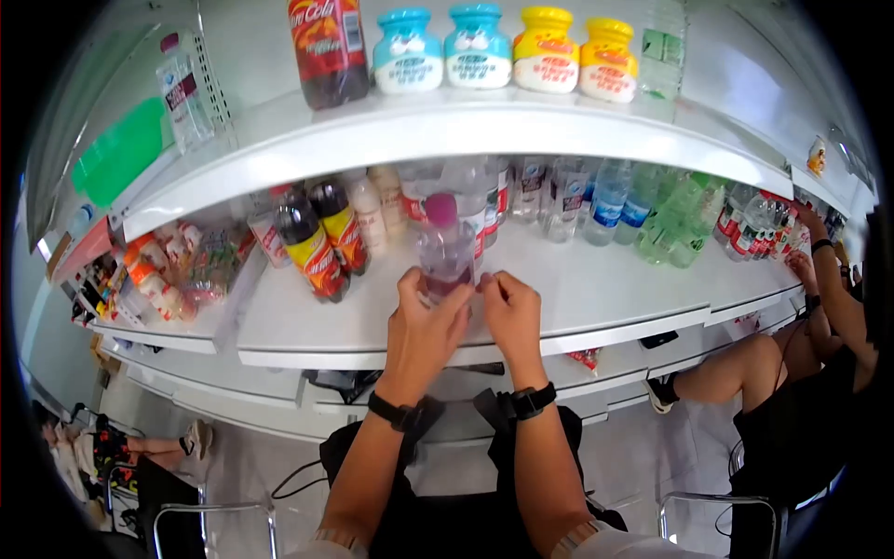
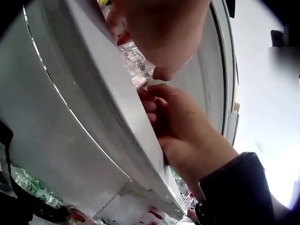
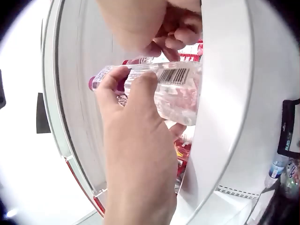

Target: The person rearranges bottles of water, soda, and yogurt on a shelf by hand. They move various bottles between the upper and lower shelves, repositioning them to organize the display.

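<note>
A clear bottle with a magenta cap (image 1: 440, 211) stands tilted above the shelf in the head view, gripped by my left hand (image 1: 417, 331). The right wrist view shows the left hand (image 3: 138, 136) with fingers and thumb round the bottle (image 3: 178, 96), its barcode facing up. My right hand (image 1: 514, 312) is beside the bottle, fingers curled, thumb and forefinger pinching at the label's edge. In the left wrist view the right hand (image 2: 187, 124) meets the bottle (image 2: 136, 63) with its fingertips; what lies between them is mostly hidden.
Cola bottles (image 1: 315, 252), water bottles (image 1: 610, 200) and green bottles (image 1: 680, 224) line the back of the shelf (image 1: 587, 303). An upper shelf (image 1: 466, 130) overhangs them, carrying blue and yellow jars (image 1: 545, 56). Another person (image 1: 792, 373) sits at the right.
</note>
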`<action>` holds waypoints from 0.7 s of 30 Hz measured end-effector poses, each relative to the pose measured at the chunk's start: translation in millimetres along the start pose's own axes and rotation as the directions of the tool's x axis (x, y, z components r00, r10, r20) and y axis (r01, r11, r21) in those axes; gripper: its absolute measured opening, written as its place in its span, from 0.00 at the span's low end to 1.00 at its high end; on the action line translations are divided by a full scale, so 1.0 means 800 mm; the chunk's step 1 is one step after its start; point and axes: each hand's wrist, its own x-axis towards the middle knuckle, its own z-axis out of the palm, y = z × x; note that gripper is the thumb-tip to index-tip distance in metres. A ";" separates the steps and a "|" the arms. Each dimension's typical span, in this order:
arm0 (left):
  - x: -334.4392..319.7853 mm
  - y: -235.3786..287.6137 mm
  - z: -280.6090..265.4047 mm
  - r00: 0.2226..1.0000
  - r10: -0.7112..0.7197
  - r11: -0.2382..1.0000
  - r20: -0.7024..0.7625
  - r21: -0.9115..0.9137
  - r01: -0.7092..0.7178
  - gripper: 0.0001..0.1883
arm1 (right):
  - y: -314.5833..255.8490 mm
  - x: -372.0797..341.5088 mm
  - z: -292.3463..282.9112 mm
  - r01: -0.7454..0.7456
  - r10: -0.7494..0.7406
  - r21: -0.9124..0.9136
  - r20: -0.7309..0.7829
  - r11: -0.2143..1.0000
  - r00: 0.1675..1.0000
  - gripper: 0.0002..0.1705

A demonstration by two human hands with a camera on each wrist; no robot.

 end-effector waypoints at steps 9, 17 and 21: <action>-0.016 0.001 0.009 0.967 -0.256 0.873 -0.007 -0.432 0.228 0.24 | -0.002 -0.009 0.000 -0.016 0.003 0.198 0.064 0.980 0.998 0.16; -0.016 -0.012 0.004 0.992 -0.082 0.914 0.100 -0.389 0.114 0.15 | -0.006 -0.018 0.006 0.107 -0.108 -0.092 -0.003 0.990 0.994 0.43; -0.017 -0.009 0.008 0.997 -0.070 0.935 0.044 -0.345 0.081 0.13 | -0.002 -0.016 0.003 0.152 -0.171 -0.237 -0.061 0.960 0.983 0.41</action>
